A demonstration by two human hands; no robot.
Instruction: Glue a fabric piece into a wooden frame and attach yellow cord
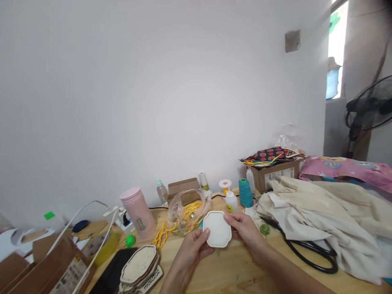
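Observation:
Between both hands is a small off-white fabric-covered panel [217, 229] with scalloped corners and a raised rim, held above the wooden table. My left hand [193, 249] pinches its lower left edge, thumb on the front face. On the upper right edge, my right hand [245, 229] grips with its thumb on the front. The fingers behind the panel are partly hidden. To the left lies a stack of similar cream panels [139, 263]. Just beyond the held panel sits a clear plastic bag [183, 208] with yellow cords [167, 232] spilling out.
Black-handled scissors [318, 255] lie at the right beside cream cloth [330, 212]. Behind my hands stand a white squeeze bottle [232, 203], a teal thread spool [245, 194] and a pink tumbler [139, 213]. Cardboard boxes [58, 261] and yellow tape [105, 247] occupy the left.

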